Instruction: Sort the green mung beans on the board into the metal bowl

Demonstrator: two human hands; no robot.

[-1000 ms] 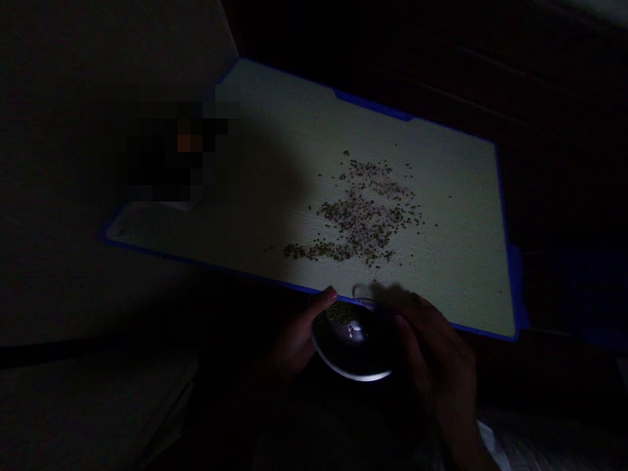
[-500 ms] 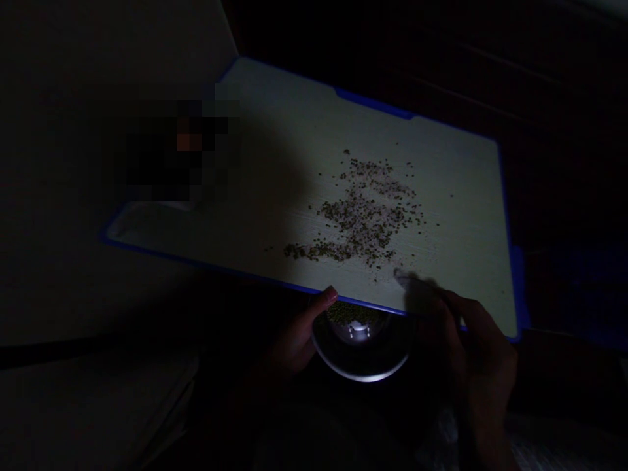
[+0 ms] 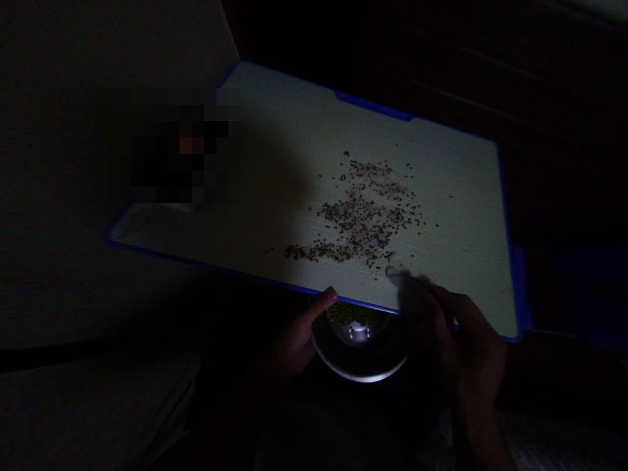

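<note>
The left hand (image 3: 294,340) grips the shiny bowl (image 3: 360,347) tight under the white board's (image 3: 275,190) blue edge to catch seeds (image 3: 360,219), while the right hand (image 3: 461,340) reaches, fingers loosely spread, onto the board near them.

surface: white blue-edged board (image 3: 275,196) | on it: scattered green seeds (image 3: 358,219)
</note>
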